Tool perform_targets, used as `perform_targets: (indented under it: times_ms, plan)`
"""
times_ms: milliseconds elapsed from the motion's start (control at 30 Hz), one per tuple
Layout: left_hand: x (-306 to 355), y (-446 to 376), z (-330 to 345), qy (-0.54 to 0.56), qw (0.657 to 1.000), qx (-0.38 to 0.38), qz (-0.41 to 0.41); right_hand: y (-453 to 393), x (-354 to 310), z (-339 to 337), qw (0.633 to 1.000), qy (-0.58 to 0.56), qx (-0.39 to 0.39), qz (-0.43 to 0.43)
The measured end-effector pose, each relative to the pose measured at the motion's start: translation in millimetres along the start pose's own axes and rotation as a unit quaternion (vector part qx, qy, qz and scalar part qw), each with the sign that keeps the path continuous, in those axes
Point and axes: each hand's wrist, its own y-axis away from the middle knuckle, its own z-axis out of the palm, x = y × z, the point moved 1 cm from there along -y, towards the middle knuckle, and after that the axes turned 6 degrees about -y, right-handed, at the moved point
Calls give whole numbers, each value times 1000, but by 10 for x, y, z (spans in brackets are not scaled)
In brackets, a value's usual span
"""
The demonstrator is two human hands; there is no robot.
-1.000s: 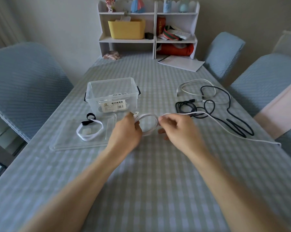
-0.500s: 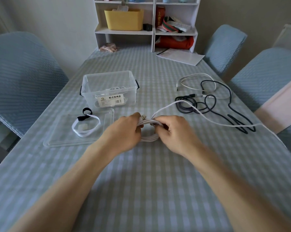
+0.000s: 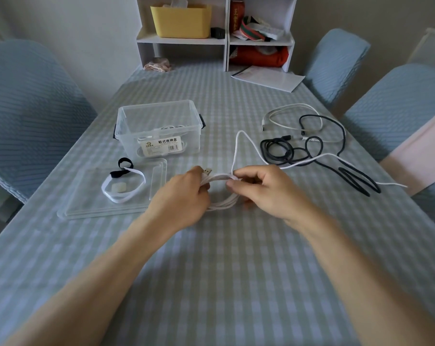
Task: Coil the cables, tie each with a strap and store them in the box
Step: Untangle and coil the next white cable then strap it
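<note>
My left hand [image 3: 184, 196] grips a small coil of white cable [image 3: 221, 203] at its left side, the USB plug sticking out above my fingers. My right hand [image 3: 263, 191] pinches the coil's top right, where the loose cable rises in a loop and trails right across the table. The clear plastic box [image 3: 159, 131] stands open behind my left hand with a white cable inside. Its lid [image 3: 91, 203] lies flat in front of it, carrying a black strap [image 3: 122, 168] and a white strap [image 3: 122, 187].
A black cable [image 3: 311, 151] and another white cable [image 3: 291, 118] lie tangled at the right of the checked table [image 3: 236, 270]. A white shelf unit [image 3: 216, 33] and a sheet of paper [image 3: 268, 78] sit at the far end. Blue chairs stand at both sides.
Both hands have wound more cable onto the coil and moved a little nearer to me. The loose tail on the right has grown shorter and now arches up behind my right hand.
</note>
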Motion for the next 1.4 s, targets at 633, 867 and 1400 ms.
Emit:
perform_targets:
  times_ms: [633, 867, 1400]
  plan:
    - [43, -17, 20, 87, 989, 81, -83, -16, 1, 8, 978, -156, 133, 45]
    - [81, 9, 57, -55, 998, 31, -23, -2, 35, 124, 946, 213, 105, -221]
    - [10, 4, -6, 1, 999, 27, 41, 49, -45, 113, 924, 327, 5, -200]
